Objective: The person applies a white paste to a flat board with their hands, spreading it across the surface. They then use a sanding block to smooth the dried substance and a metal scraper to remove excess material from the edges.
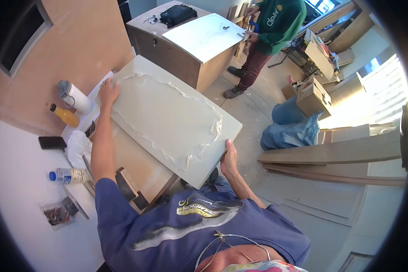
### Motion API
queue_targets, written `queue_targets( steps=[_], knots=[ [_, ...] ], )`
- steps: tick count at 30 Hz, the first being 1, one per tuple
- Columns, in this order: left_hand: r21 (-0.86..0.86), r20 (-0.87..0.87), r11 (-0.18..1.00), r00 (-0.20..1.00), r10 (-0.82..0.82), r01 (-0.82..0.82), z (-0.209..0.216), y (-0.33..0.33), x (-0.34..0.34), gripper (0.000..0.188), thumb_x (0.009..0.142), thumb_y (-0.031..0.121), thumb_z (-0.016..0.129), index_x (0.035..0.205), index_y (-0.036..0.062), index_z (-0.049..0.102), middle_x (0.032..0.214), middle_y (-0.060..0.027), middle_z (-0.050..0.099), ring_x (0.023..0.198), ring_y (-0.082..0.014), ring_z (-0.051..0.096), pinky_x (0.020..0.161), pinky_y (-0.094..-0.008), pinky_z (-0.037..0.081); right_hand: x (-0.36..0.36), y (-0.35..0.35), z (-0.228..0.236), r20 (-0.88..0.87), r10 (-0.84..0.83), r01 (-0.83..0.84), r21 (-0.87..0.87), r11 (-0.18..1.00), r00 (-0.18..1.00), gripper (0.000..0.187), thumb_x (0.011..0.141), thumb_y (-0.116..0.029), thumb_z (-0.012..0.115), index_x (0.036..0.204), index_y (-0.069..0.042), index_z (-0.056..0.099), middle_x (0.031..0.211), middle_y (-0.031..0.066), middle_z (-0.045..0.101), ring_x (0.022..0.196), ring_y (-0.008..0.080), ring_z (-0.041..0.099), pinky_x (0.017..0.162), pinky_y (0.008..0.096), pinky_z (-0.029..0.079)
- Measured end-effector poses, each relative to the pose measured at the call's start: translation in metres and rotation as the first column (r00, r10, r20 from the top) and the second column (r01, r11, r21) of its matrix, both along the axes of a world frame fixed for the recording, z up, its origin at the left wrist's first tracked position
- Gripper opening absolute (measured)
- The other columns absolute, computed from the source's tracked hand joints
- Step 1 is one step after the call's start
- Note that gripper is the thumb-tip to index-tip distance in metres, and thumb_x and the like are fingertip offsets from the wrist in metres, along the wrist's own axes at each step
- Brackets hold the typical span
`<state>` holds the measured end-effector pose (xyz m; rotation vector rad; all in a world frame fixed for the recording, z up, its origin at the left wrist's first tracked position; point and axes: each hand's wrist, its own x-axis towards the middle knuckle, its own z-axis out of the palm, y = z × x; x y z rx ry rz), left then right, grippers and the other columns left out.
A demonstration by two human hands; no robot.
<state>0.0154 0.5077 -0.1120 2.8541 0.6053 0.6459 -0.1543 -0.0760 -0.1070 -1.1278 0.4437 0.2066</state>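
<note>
A flat pale rectangular panel (167,118) lies tilted across my front, with a rough, ragged ridge of whitish paste or glue running around its face. My left hand (108,94) grips its far left edge, fingers over the rim. Around the near right corner my right hand (230,158) is closed, thumb on the edge and the other fingers mostly hidden underneath. The panel partly covers a wooden workbench (133,152). A dark-edged tool or block (128,185) lies on the bench close to my body.
On the left stand a white flask (75,97), an orange juice bottle (65,115), a black phone (52,143) and a water bottle (69,176). Ahead, a person in green (281,27) works beside a wooden chest (172,59) topped by a white sheet (206,36). Boards (331,154) and blue bags (291,132) lie right.
</note>
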Motion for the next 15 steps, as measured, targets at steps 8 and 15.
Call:
queue_targets(
  steps=[8, 15],
  knots=[
    [-0.089, -0.066, 0.988, 0.99, 0.123, -0.128, 0.008, -0.018, 0.006, 0.06, 0.097, 0.051, 0.061, 0.139, 0.0079, 0.061, 0.135, -0.0208, 0.065, 0.127, -0.0402, 0.06, 0.105, -0.0521, 0.049, 0.048, -0.013, 0.015, 0.055, -0.088, 0.091, -0.067, 0.994, 0.995, 0.051, 0.109, -0.042, 0.053, 0.132, 0.003, 0.057, 0.122, 0.0145, 0.065, 0.111, 0.0245, 0.064, 0.098, 0.04, 0.052],
    [-0.091, -0.124, 0.969, 0.969, 0.216, -0.228, 0.005, 0.015, 0.002, 0.064, 0.096, 0.059, 0.058, 0.131, 0.0062, 0.067, 0.134, -0.0232, 0.065, 0.128, -0.0412, 0.058, 0.106, -0.0529, 0.048, 0.129, -0.02, 0.002, 0.067, 0.027, -0.018, -0.137, 0.99, 0.997, 0.053, 0.109, -0.042, 0.052, 0.13, 0.006, 0.06, 0.118, 0.019, 0.067, 0.104, 0.0281, 0.068, 0.089, 0.0419, 0.058]
  ],
)
